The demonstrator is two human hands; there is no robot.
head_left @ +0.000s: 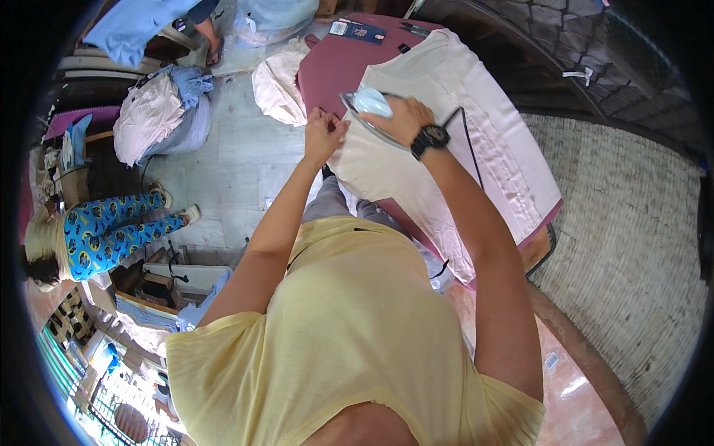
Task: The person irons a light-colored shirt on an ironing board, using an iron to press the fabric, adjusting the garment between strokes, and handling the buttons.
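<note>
A cream garment (416, 189) lies spread over a maroon ironing board (331, 63), hanging past its near edge. My right hand (405, 120), with a black watch on the wrist, is wrapped round the handle of a light-blue iron (372, 102). The iron's metal base rests on the cloth near the board's left side, and a dark cord runs off to the right across the garment. At the left edge of the board, my left hand (326, 135) has its fingers curled together at the garment's border, pinching the cloth. The fingertips are partly hidden.
A dark blue tag (361, 33) lies at the board's far end. White cloth (279, 85) hangs beside the board's left side. Bundled clothes (160, 115) sit on the floor farther left. A person in blue patterned trousers (111, 230) is at the left. A ridged surface (617, 215) lies right.
</note>
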